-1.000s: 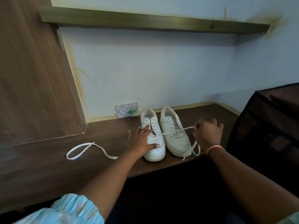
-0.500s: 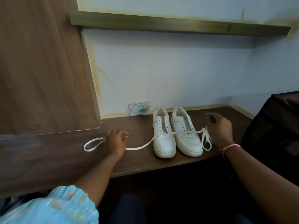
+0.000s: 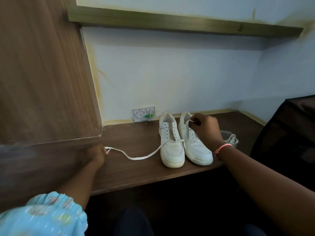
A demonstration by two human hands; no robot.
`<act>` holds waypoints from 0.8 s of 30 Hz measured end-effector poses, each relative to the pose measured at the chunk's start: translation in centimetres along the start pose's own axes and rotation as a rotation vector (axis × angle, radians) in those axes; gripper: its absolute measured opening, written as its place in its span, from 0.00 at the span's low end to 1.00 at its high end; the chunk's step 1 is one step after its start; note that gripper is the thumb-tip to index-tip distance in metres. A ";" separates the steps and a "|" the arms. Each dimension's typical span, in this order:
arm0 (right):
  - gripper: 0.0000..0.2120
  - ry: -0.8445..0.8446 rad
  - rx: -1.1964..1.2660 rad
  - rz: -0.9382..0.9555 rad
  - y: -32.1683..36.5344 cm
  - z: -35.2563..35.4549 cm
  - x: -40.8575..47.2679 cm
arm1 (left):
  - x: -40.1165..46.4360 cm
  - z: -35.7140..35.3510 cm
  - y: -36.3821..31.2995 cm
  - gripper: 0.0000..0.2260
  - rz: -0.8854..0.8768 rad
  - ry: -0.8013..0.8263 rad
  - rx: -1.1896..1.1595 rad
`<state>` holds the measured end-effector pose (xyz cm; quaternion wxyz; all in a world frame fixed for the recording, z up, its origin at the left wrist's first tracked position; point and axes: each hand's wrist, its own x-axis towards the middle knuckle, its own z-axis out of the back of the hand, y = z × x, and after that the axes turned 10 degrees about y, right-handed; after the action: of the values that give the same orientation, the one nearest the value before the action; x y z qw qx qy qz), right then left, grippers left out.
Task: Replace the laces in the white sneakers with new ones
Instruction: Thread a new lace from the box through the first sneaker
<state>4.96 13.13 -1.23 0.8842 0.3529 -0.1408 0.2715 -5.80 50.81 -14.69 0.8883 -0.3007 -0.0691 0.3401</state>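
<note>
Lacing step: left hand (image 3: 98,155) at nine o'clock and right hand (image 3: 205,129) at three each pinch the new lace (image 3: 141,157) over the sneakers (image 3: 185,142); next, thread an eyelet.

A dark wood counter (image 3: 136,171) runs along a pale blue wall (image 3: 170,70) stained yellow at its edges. A wooden shelf (image 3: 170,21) spans above. A wood-grain panel (image 3: 42,68) stands at the counter's left end; a white socket plate (image 3: 144,114) sits at its back edge.

Left hand (image 3: 98,155) and right hand (image 3: 207,127) each pinch a lace (image 3: 144,156) end beside 2 sneakers (image 3: 185,140).
</note>
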 end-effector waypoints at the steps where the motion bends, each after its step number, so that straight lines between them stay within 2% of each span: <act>1: 0.04 0.012 -0.024 -0.025 0.1 0.4 0.2 | 0.3 0.5 -0.4 0.07 -0.006 0.046 -0.003; 3: 0.08 0.072 -0.075 -0.060 0.6 1.7 0.7 | 1.0 1.9 -2.0 0.11 -0.065 0.086 -0.104; 5: 0.10 0.113 -0.062 -0.099 1.6 3.4 1.7 | 2.4 4.5 -4.6 0.16 -0.107 0.046 -0.255; 8: 0.10 0.121 -0.016 -0.137 4.8 7.2 3.6 | 0.9 11.0 -12.6 0.11 -0.208 0.011 -0.548; 10: 0.09 0.087 0.160 -0.149 7.8 10.6 4.9 | -2.0 15.9 -19.0 0.05 -0.334 0.003 -0.711; 12: 0.15 0.041 0.395 -0.156 11.0 14.1 5.9 | -5.4 20.2 -24.8 0.07 -0.465 0.008 -0.819; 15: 0.11 -0.047 0.580 -0.105 15.3 18.7 7.4 | -9.3 24.9 -31.5 0.09 -0.607 0.025 -0.919; 18: 0.10 -0.107 0.638 -0.062 18.3 22.4 8.4 | -12.1 27.0 -35.3 0.08 -0.624 -0.007 -0.995; 24: 0.07 -0.108 0.624 -0.022 22.8 26.7 9.6 | -16.0 29.3 -40.3 0.07 -0.672 -0.017 -1.192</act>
<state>-1.94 11.81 34.51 0.7273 0.6227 -0.0933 0.2729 -4.82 31.09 33.72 0.6279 -0.6980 -0.3410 -0.0481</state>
